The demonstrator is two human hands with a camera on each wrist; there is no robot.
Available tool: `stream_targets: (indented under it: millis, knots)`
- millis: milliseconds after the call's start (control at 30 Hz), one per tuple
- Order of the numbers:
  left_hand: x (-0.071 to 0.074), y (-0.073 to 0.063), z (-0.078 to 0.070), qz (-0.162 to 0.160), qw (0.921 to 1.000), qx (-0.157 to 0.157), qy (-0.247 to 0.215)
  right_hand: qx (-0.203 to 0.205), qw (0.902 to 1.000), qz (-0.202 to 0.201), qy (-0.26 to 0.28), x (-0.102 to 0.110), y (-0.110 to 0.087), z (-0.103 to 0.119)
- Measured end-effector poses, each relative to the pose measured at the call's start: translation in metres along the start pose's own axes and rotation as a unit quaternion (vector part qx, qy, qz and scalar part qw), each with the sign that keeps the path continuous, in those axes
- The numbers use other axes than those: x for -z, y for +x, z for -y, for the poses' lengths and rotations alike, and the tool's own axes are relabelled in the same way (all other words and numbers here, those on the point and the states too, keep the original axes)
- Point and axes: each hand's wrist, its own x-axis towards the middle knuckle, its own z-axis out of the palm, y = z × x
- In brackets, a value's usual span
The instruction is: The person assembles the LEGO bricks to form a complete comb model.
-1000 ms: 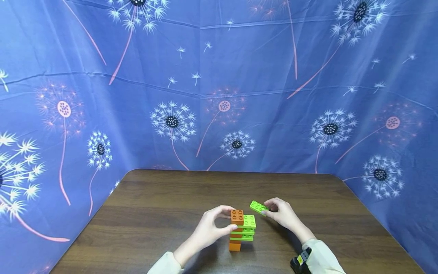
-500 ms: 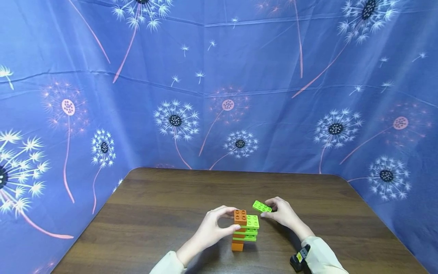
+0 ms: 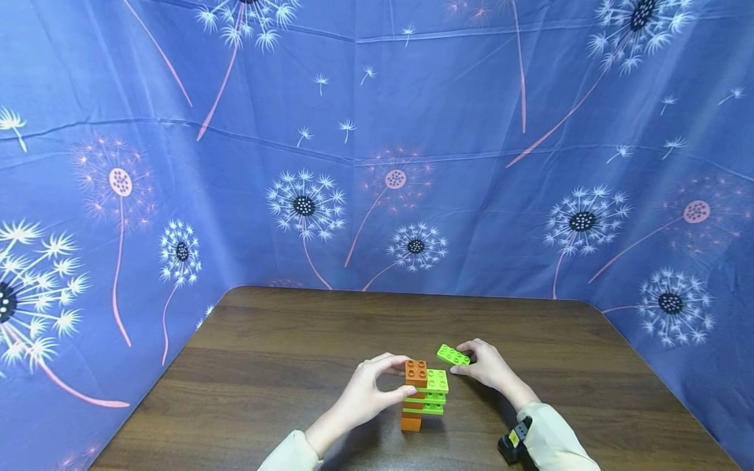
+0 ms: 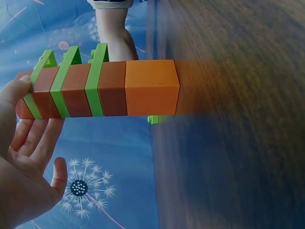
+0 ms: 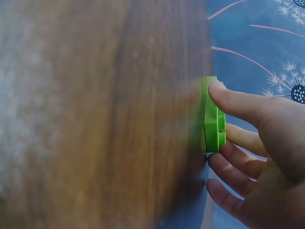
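A tower of toy building bricks (image 3: 412, 424) stands upright on the table, an orange brick (image 4: 151, 87) at its base. Above it, brown bricks (image 4: 112, 89) alternate with flat green ones that jut out to the right. Near the top, my left hand (image 3: 371, 389) grips the tower, thumb on the near side and fingers behind. To the right and farther back, my right hand (image 3: 487, 365) holds a flat green brick (image 3: 453, 355) with studs up, by its right end. In the right wrist view the thumb overlaps this green brick (image 5: 211, 119), low at the table surface.
The brown wooden table (image 3: 283, 340) has a rounded far edge. Behind it and at both sides hangs a blue cloth (image 3: 471, 216) with a dandelion print. A black device (image 3: 514, 445) sits on the right wrist beside the pale sleeve.
The head view has turned slightly, so everything sits a little farther right. Tower and flat green brick keep their places; my right thumb has shifted slightly toward the brick's near edge.
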Motion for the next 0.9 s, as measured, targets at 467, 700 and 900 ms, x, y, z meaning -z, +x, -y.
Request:
stream_targets:
  millis: [467,700,900]
  knots:
    - [0.002,-0.001,-0.002,0.005,0.9998,0.007,0.016,0.014,0.9998,-0.012,-0.007,0.002,-0.004,-0.001]
    - [0.000,-0.002,0.001,0.008,0.9999,0.010,0.007,0.024,0.9993,-0.027,-0.008,0.007,-0.009,-0.003]
    - [0.001,-0.002,0.003,0.010,0.9996,0.009,-0.023,0.025,0.9991,-0.033,-0.011,0.014,-0.011,-0.001]
